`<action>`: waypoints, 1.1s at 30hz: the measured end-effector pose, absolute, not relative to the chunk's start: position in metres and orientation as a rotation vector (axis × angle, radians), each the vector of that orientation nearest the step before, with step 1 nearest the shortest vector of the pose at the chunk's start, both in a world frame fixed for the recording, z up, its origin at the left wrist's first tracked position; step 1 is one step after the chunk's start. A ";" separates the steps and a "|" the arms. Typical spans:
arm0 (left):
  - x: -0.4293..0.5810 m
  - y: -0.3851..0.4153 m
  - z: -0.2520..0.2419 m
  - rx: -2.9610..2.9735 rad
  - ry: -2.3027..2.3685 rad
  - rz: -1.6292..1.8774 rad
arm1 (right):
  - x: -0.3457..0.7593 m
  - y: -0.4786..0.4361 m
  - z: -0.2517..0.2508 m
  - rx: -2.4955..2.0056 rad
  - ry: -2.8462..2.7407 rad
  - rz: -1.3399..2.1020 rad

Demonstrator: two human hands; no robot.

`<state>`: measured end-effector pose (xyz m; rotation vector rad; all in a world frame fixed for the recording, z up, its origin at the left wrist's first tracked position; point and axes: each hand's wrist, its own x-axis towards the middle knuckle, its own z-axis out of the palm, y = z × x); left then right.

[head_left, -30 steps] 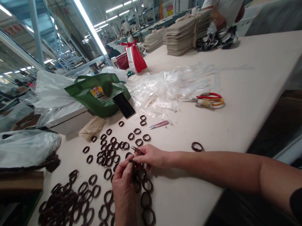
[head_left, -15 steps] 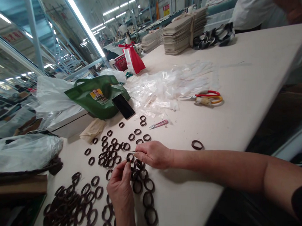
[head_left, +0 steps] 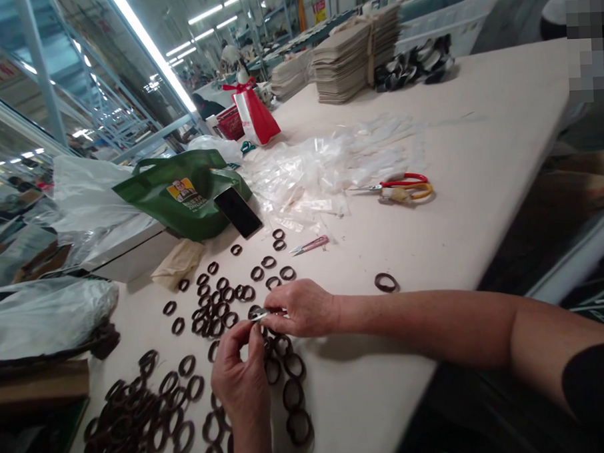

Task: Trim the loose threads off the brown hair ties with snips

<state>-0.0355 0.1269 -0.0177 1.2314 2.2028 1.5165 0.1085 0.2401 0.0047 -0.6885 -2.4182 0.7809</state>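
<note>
1. Rings (head_left: 121, 421), dark brown, are lying in a heap at the lower left of the head view, on the pale table (head_left: 359, 391).
2. We are also finding a looser cluster (head_left: 216, 310) beyond the left hand (head_left: 241, 373), some of its rings touching and others sitting apart, and a short row (head_left: 302, 395) of rings running down just to the right of that hand.
3. The left hand is bending its thumb and forefinger together at the tips, pinching a small dark piece (head_left: 257, 324); it is partly hiding, so we are not able to tell whether it is a whole ring.
4. The right hand (head_left: 303, 310) is curling round small snips (head_left: 260, 316), and we are seeing their pale blades reaching left to the left hand's fingertips; whether the blades are touching the dark piece, we cannot tell.
5. Just beyond the right forearm (head_left: 421, 325), a lone ring (head_left: 386, 290) is lying flat, well apart from the others.
6. Farther up the table, we are seeing pink snips (head_left: 319, 242) pointing left, and scissors (head_left: 395, 194) with red and yellow handles lying to their right.
7. A black phone (head_left: 239, 212) is sitting right beside a green bag (head_left: 185, 205), with beige cloth (head_left: 178, 264) lying near them and clear plastic (head_left: 310, 173) spreading to the right.
8. Toward the back, we are noticing a red and white bag (head_left: 257, 115) standing upright and a tall stack (head_left: 342, 61) of beige sheets.
</note>
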 end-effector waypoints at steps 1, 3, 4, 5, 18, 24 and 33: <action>-0.035 0.127 -0.017 1.257 2.208 1.512 | 0.108 0.240 0.005 -0.699 -2.429 0.782; -0.032 0.127 -0.014 1.309 2.217 1.500 | 0.108 0.239 0.007 -0.722 -2.455 0.775; -0.031 0.127 -0.013 1.337 2.224 1.492 | 0.109 0.239 0.009 -0.732 -2.469 0.764; -0.031 0.128 -0.011 1.369 2.232 1.483 | 0.109 0.239 0.011 -0.744 -2.485 0.748; -0.028 0.129 -0.005 1.674 2.308 1.399 | 0.110 0.240 0.009 -0.697 -2.631 0.386; -0.028 0.129 -0.005 1.657 2.319 1.408 | 0.110 0.242 0.012 -0.744 -2.625 0.563; -0.033 0.128 -0.009 1.717 2.332 1.426 | 0.110 0.244 0.013 -0.769 -2.511 0.771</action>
